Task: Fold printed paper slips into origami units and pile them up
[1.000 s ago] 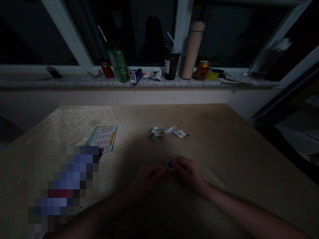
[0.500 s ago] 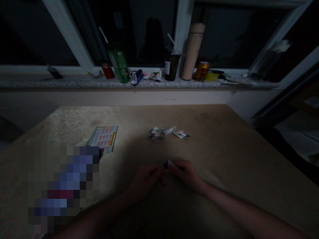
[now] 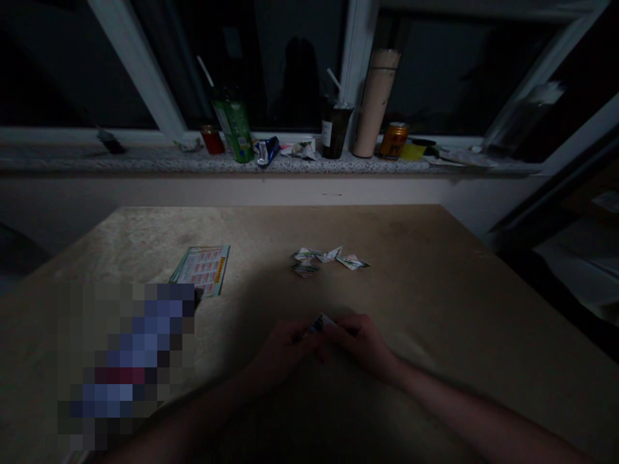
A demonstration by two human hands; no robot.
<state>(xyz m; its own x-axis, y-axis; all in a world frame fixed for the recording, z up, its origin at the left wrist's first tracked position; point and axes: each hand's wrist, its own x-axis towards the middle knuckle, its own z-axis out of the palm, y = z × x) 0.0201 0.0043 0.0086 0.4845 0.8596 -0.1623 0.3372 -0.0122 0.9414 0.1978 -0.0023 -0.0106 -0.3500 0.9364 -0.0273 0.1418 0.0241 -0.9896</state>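
head view: a small pale-and-dark pointed paper piece (image 3: 321, 321) is pinched, near centre, by left hand (image 3: 285, 345) and right hand (image 3: 366, 339); its shape could be skewed by uneven pressure.

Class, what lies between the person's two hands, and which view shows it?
A small folded paper sits between the left hand and the right hand, held by both; the head view shows it.

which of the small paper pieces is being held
The small paper piece nearest the person, held between the left hand and right hand; the other paper pieces lie on the table, beyond both hands.
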